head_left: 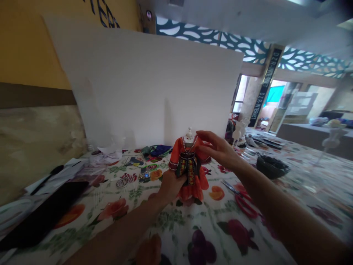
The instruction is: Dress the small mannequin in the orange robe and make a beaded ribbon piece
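Observation:
In the head view a small mannequin with a white neck stands upright in front of me. It wears an orange doll dress with beaded trim at the neckline and cuffs and a dark patterned front panel. My left hand grips the dress below the waist, its thumb across the front. Beside the shoulder on the right is my right hand, index finger and thumb stretched apart at the orange sleeve. Whether those fingertips press on the cloth, I cannot tell.
Red-handled scissors lie right of the dress on the floral tablecloth. A dark bowl and bare mannequin forms stand farther right. Folded dark fabric lies behind; a black flat object is at left. A white board stands behind.

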The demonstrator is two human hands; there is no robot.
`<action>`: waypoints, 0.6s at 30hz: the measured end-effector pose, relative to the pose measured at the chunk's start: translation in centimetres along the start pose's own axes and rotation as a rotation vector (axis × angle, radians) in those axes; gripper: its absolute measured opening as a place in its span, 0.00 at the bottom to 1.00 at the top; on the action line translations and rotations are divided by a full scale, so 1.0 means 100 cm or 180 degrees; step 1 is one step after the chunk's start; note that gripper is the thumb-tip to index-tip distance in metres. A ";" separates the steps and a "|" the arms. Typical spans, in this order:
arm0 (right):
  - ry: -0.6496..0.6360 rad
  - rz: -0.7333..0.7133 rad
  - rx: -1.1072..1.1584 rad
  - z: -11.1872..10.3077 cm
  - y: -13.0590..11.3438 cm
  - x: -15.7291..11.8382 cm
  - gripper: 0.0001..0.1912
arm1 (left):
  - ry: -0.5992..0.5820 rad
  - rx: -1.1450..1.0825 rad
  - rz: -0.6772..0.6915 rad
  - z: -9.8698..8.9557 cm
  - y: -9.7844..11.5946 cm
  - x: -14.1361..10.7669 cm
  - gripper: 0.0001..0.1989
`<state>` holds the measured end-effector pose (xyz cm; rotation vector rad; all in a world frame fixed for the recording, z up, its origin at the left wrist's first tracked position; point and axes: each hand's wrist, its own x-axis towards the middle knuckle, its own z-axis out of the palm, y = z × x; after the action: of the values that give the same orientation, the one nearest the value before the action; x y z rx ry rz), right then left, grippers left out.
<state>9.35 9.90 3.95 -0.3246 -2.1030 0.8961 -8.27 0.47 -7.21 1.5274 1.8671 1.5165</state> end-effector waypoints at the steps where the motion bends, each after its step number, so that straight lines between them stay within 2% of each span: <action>1: 0.0106 0.0028 -0.0004 -0.003 0.001 -0.002 0.23 | 0.0014 0.0029 -0.0008 -0.001 0.001 0.000 0.05; 4: 0.0296 0.0266 -0.0053 -0.014 0.009 -0.011 0.21 | 0.0051 0.0106 -0.0052 -0.004 0.002 0.002 0.03; 8: 0.0088 0.0391 -0.0181 -0.020 0.022 -0.025 0.16 | 0.0048 0.0143 -0.0109 -0.006 -0.001 0.006 0.03; 14: -0.0190 0.0301 -0.0186 -0.003 0.026 -0.046 0.14 | -0.0016 0.0086 -0.0242 0.002 -0.010 0.005 0.06; 16: -0.0122 0.0175 -0.0415 0.004 0.018 -0.049 0.14 | -0.0053 0.0024 -0.0277 0.004 -0.011 0.002 0.07; 18: 0.0162 -0.0024 -0.0915 0.010 0.005 -0.051 0.13 | -0.0087 -0.0068 -0.0259 0.006 -0.011 -0.002 0.09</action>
<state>11.76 7.20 0.25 -0.4821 -2.1845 0.5734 -8.31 0.76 -8.41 1.4374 1.8682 1.4677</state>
